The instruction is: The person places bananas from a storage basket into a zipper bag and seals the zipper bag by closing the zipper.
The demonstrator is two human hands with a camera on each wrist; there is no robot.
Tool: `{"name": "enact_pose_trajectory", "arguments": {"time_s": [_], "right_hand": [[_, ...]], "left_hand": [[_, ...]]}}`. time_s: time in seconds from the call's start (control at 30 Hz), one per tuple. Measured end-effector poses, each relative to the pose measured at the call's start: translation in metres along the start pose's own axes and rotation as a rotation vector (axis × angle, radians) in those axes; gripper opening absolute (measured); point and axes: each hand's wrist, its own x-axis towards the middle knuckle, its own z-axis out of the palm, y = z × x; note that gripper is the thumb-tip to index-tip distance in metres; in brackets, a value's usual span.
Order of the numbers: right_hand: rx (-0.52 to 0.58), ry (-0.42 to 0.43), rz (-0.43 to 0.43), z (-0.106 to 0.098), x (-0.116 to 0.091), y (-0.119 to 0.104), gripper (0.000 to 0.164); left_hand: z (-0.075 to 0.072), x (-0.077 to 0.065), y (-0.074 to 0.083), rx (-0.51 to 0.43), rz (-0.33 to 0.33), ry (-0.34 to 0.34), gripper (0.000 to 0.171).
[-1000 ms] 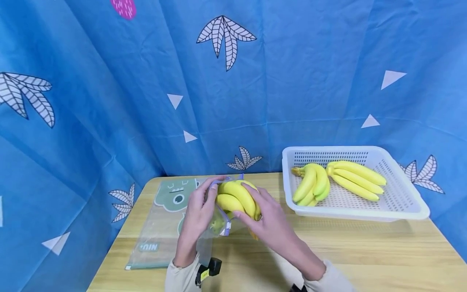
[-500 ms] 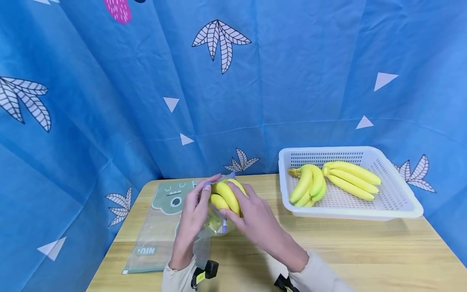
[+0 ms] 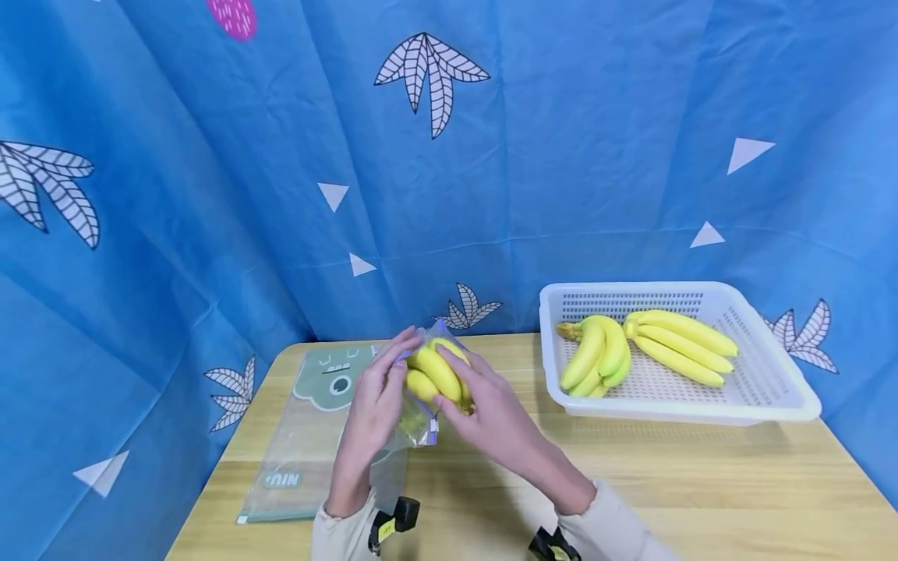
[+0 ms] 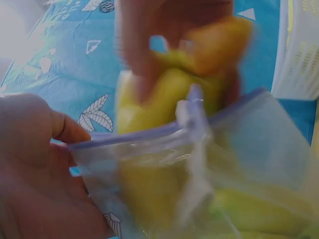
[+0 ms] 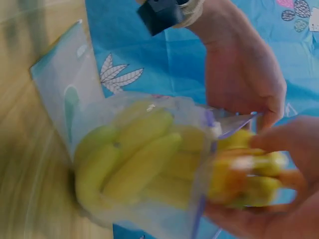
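We are seeing one clear zip bag (image 4: 194, 167): left hand (image 3: 374, 401) pinching its mouth, right hand (image 3: 487, 405) gripping one banana bunch (image 3: 436, 369), partly inside. More bananas (image 5: 134, 167) are showing within, count unclear. To the left, one printed bag (image 3: 305, 432) is lying flat on the table (image 3: 666, 487); far right, one white basket (image 3: 691, 410) is holding two bunches (image 3: 679, 360).

Before you and to your left hangs creased blue cloth (image 3: 575, 156) — printed with outlined leaves (image 3: 440, 78), pale triangles (image 3: 749, 154) and a pink shape (image 3: 235, 17) — beyond a wood-grain table (image 3: 666, 483); your left wrist view catches bright glare (image 4: 17, 40) at upper left.
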Motion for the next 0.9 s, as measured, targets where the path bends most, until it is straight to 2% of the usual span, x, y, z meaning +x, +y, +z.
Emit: {"name": "enact_pose_trajectory", "arguments": {"time_s": [0.13, 0.3, 0.53, 0.7, 0.77, 0.9], "right_hand": [[0.029, -0.055, -0.021, 0.003, 0.005, 0.002, 0.074], [0.075, -0.040, 0.063, 0.005, 0.008, 0.004, 0.079], [0.029, -0.038, 0.127, 0.004, 0.008, 0.012, 0.077], [0.051, -0.043, 0.197, 0.004, 0.005, 0.023, 0.074], [0.086, -0.028, 0.240, 0.005, 0.002, 0.029, 0.077], [0.160, 0.032, 0.331, 0.009, -0.006, 0.035, 0.080]], "left_hand": [[-0.005, 0.002, -0.004, -0.090, 0.040, -0.007, 0.038], [-0.008, 0.001, -0.006, -0.173, 0.047, -0.003, 0.040], [0.007, 0.002, 0.001, -0.196, 0.118, -0.012, 0.039], [0.018, 0.002, 0.003, -0.140, 0.127, -0.027, 0.039], [0.020, 0.001, 0.002, -0.077, 0.130, -0.037, 0.040], [0.021, -0.005, 0.001, 0.059, 0.115, -0.107, 0.047]]}}
